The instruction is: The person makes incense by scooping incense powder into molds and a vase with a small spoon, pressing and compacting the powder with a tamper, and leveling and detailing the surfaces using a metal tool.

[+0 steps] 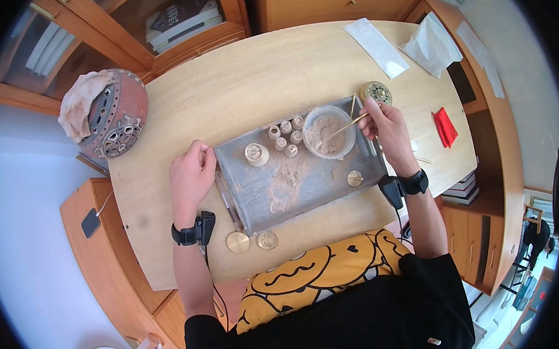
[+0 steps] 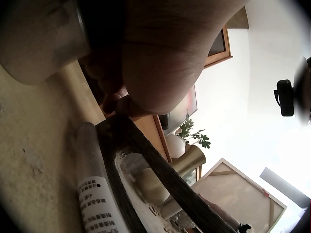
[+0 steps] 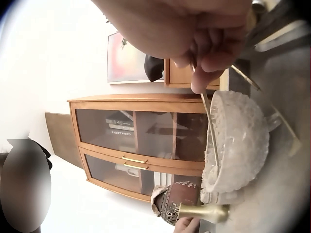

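Observation:
In the head view my right hand [image 1: 386,126] pinches a thin brass-coloured stick [image 1: 353,123] over a bowl [image 1: 352,141] of greyish-brown powder. The stick's lower end reaches into the powder; the right wrist view shows the stick [image 3: 210,119] slanting into the textured glass bowl [image 3: 248,145]. My left hand [image 1: 192,175] rests beside the upper left corner of a grey tray [image 1: 240,194], its fingers loosely curled with nothing seen in them. In the left wrist view that hand [image 2: 160,73] is above the tray's dark handle [image 2: 160,170].
On the tray are several small bottles [image 1: 281,143], a wider jar [image 1: 255,153], a brass disc [image 1: 354,178] and spilled powder [image 1: 285,184]. Two brass discs [image 1: 238,242] lie in front. An openwork brass lid [image 1: 376,93], a red packet [image 1: 444,127] and a reddish pot [image 1: 121,112] are around it.

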Available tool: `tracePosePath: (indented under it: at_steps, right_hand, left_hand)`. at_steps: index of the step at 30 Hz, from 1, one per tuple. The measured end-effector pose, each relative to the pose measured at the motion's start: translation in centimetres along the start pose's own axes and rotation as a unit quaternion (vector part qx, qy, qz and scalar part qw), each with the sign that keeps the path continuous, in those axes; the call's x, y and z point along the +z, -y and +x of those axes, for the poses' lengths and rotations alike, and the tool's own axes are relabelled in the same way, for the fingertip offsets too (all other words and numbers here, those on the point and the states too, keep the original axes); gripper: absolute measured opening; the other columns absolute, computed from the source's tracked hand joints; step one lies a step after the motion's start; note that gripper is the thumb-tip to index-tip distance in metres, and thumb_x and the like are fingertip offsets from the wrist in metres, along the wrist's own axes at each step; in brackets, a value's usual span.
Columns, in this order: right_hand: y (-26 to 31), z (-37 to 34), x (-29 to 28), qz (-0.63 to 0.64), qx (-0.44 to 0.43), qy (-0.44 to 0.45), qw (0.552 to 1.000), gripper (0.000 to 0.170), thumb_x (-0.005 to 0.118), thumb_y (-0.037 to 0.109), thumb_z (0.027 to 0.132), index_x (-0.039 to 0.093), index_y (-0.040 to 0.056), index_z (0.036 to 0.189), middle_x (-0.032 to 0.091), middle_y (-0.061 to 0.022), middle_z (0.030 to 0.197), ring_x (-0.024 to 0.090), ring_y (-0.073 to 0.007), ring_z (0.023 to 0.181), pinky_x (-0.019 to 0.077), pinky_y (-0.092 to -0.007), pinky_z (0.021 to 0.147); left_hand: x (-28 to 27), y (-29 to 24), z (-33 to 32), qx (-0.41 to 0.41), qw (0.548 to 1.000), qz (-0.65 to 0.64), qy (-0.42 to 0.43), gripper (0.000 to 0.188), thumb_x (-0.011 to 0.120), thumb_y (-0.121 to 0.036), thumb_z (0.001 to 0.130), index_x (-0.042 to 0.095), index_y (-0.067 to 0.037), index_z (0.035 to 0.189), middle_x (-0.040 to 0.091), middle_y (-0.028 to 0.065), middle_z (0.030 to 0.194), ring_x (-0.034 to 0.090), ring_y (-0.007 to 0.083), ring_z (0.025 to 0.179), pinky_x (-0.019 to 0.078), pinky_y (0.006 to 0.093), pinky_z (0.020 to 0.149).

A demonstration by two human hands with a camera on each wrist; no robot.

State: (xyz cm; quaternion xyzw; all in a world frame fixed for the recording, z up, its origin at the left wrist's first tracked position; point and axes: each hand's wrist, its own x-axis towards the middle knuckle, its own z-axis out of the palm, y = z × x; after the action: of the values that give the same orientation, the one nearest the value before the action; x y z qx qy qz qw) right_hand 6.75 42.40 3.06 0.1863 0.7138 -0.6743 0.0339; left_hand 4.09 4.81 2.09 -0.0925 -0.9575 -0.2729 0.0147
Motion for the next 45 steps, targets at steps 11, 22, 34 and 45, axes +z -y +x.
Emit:
tracePosePath:
  at_steps: [11,22,34,45]
  right_hand:
    - [4.8,0.6,4.5,-0.016,-0.069,0.01,0.997,0.037,0.055,0.033,0.101,0.063,-0.0015,0.089,0.064,-0.003,0.069,0.057,-0.0074,0.056,0.0453,-0.0207,0.052]
    - [7.4,0.1,8.5,-0.163,-0.165,0.003,0.973,0.037,0.062,0.029,0.096,0.065,-0.0044,0.081,0.066,-0.0083,0.063,0.062,-0.0109,0.054,0.0493,-0.0247,0.051]
    - [7.8,-1.8,4.3,-0.237,-0.235,-0.1,0.938,0.03,0.061,0.024,0.096,0.066,-0.0026,0.085,0.063,-0.0089,0.059,0.062,-0.0133,0.051,0.0485,-0.0266,0.051]
    - [4.3,-2.6,0.2,-0.244,-0.136,-0.016,0.96,0.032,0.058,0.025,0.099,0.062,-0.0018,0.082,0.062,-0.0064,0.061,0.059,-0.0104,0.054,0.0466,-0.0251,0.053]
  left_hand:
    - [-0.2,-0.2,0.0,-0.007,1.0,0.002,0.008,0.013,0.06,-0.014,0.091,0.057,-0.003,0.084,0.053,0.0132,0.054,0.055,0.0312,0.049,0.0409,0.0419,0.051]
    - [-0.2,0.0,0.0,-0.001,1.0,0.002,0.006,0.013,0.06,-0.015,0.091,0.057,-0.003,0.085,0.053,0.0138,0.054,0.055,0.032,0.05,0.0404,0.0428,0.05]
    - [0.1,0.2,0.0,-0.002,1.0,0.001,0.003,0.013,0.06,-0.014,0.091,0.057,-0.003,0.085,0.052,0.0132,0.054,0.055,0.0317,0.05,0.0406,0.0429,0.05]
    - [0.1,0.1,0.0,-0.003,1.0,0.003,0.005,0.013,0.06,-0.014,0.09,0.057,-0.003,0.084,0.051,0.0128,0.053,0.054,0.0308,0.049,0.0403,0.0422,0.05]
